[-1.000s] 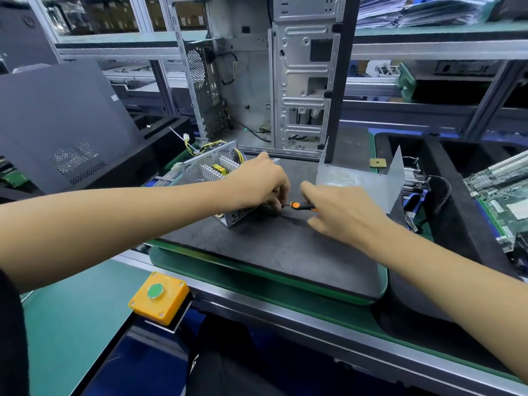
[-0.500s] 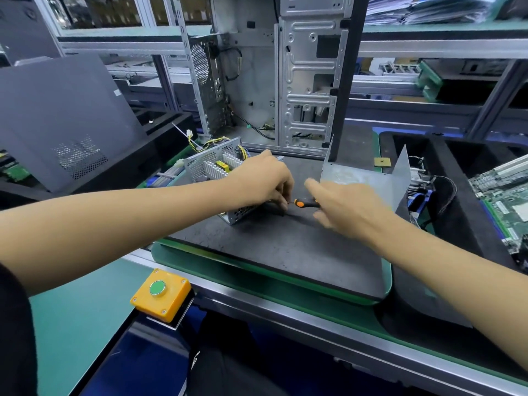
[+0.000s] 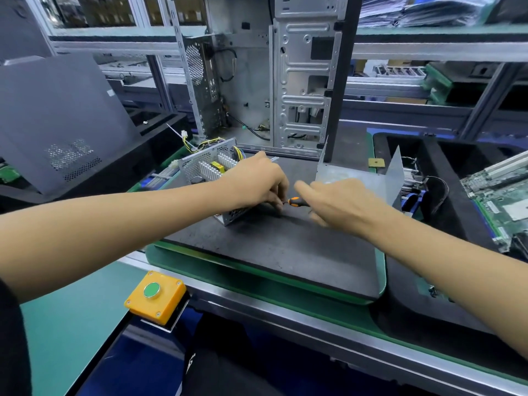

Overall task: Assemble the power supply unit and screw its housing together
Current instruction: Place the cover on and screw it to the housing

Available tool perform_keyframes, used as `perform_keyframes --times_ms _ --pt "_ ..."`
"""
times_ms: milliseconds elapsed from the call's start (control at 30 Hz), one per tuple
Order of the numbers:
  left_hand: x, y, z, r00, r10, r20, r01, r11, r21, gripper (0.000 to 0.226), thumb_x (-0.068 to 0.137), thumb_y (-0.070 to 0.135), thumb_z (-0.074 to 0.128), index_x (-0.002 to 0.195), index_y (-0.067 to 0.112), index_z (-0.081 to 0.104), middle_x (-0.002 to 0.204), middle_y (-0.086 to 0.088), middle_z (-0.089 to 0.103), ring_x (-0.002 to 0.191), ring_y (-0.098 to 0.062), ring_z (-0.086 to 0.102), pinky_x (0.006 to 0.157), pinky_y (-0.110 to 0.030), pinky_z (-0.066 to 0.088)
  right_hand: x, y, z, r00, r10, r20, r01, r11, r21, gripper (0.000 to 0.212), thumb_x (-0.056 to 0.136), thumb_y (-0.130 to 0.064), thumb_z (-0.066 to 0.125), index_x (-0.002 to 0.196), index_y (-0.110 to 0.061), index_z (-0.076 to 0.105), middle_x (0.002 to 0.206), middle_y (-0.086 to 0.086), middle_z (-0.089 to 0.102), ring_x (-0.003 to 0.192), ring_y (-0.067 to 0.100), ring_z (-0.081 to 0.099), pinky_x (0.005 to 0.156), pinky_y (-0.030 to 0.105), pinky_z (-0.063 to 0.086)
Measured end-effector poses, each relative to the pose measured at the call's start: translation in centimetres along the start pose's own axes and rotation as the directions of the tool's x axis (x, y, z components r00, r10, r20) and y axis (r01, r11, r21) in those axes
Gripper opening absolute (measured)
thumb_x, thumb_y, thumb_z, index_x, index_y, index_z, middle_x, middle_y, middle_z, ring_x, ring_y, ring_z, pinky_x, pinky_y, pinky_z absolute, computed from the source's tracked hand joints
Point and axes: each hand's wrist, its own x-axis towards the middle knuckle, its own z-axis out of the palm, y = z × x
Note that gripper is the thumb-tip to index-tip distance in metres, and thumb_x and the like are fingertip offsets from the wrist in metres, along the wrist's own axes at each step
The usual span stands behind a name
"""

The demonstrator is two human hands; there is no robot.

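Power supply unit [image 3: 210, 170] sits at 10 o'clock on the table [image 3: 274, 247], housing open. Left hand [image 3: 257, 181] curled on its near side; right hand [image 3: 340, 201] grips the screwdriver [image 3: 295, 201]. Likely stiff, light sheet metal with sharp edges; hold by outer walls.

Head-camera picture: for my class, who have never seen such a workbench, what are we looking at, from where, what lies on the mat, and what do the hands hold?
The camera sits on the worker's head, looking down at two bare hands. On the dark grey mat stands an open perforated metal power supply box, its bent silver cover beside it. The left hand steadies the box; the right hand holds a small orange-and-black screwdriver at its side. Behind stands an empty silver computer case.
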Motion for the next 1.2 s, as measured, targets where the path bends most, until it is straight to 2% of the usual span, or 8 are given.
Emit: perform_keyframes --times_ms 167,333,433,533,700,800,867,1200 --pt "0.1 -0.2 0.2 0.999 0.046 -0.019 -0.046 0.999 -0.017 0.03 0.073 0.053 0.086 0.095 0.034 0.08 0.075 0.018 0.074 0.093 -0.014 0.054 0.064 -0.01 0.021 0.1 -1.1 0.6 0.988 0.143 0.053 -0.152 0.957 0.248 0.023 0.089 -0.015 0.061 0.091 -0.019 0.038 0.064 0.005 0.05 0.055 0.035 0.053 0.047 0.033 0.032" --pt "0.2 -0.3 0.3 0.999 0.042 0.001 -0.042 0.999 0.006 0.025 0.073 0.051 0.087 0.092 0.036 0.081 0.061 0.023 0.055 0.097 -0.017 0.043 0.059 -0.017 0.021 0.5 -3.3 0.2 0.641 0.287 0.712 -0.681 -0.214 0.7 0.017 0.084 -0.001 0.057 0.071 -0.008 0.051 0.046 0.006 0.051 0.034 0.017 0.031 0.039 0.018 0.022" --pt "0.1 -0.6 0.1 0.999 0.044 0.006 -0.044 0.999 0.005 0.017 0.081 0.042 0.084 0.094 0.033 0.08 0.069 0.018 0.066 0.095 -0.018 0.044 0.06 -0.012 0.02 0.4 -2.4 -0.9 0.797 0.359 0.485 -0.597 0.357 0.718 0.016 0.089 -0.019 0.06 0.081 -0.013 0.047 0.061 0.004 0.066 0.043 0.021 0.046 0.042 0.024 0.031" --pt "0.1 -0.6 0.0 0.999 0.043 -0.009 -0.043 0.999 -0.025 0.009 0.083 0.03 0.082 0.09 0.026 0.079 0.072 0.017 0.072 0.089 -0.015 0.053 0.066 -0.01 0.027 0.2 -1.8 -0.8 0.98 0.158 0.119 -0.168 0.983 0.081 0.019 0.094 -0.024 0.053 0.099 -0.017 0.037 0.08 0.005 0.056 0.059 0.033 0.049 0.048 0.032 0.027" --pt "-0.1 -0.6 -0.1 0.997 0.071 -0.009 -0.072 0.996 -0.062 0.01 0.079 0.024 0.083 0.087 0.028 0.078 0.068 0.025 0.071 0.074 0.005 0.057 0.073 0.004 0.023 0.6 -3.3 0.7 0.949 0.273 0.159 -0.307 0.916 0.259 0.01 0.095 -0.018 0.053 0.103 -0.016 0.047 0.062 -0.001 0.044 0.056 0.032 0.046 0.047 0.032 0.025" --pt "0.1 -0.5 -0.4 0.997 0.077 0.015 -0.075 0.989 -0.126 0.022 0.078 0.032 0.086 0.098 0.039 0.078 0.067 0.025 0.069 0.067 0.018 0.056 0.066 -0.007 0.033 1.5 -4.0 0.8 0.681 0.364 0.635 -0.707 0.102 0.7 0.014 0.086 -0.012 0.06 0.076 -0.013 0.05 0.042 -0.002 0.055 0.038 0.021 0.045 0.041 0.023 0.027" --pt "0.1 -0.7 -0.6 0.998 0.061 0.005 -0.06 0.991 -0.123 0.024 0.08 0.035 0.085 0.102 0.041 0.077 0.069 0.022 0.069 0.069 0.011 0.057 0.066 -0.019 0.04 1.8 -4.3 0.8 0.644 0.303 0.702 -0.721 -0.068 0.69 0.012 0.085 -0.01 0.06 0.076 -0.011 0.052 0.042 0.004 0.058 0.029 0.018 0.038 0.038 0.017 0.026" --pt "-0.7 -2.9 -1.6 0.999 0.041 -0.004 -0.04 0.949 -0.313 0.03 0.097 0.001 0.064 0.12 0.019 0.067 0.112 0.011 0.063 0.108 -0.015 0.053 0.098 -0.037 0.046 1.7 -1.7 -1.4 0.84 0.481 0.25 -0.542 0.762 0.354 0.029 0.092 -0.041 0.054 0.075 -0.021 0.041 0.071 -0.001 0.055 0.067 0.024 0.052 0.054 0.033 0.028"
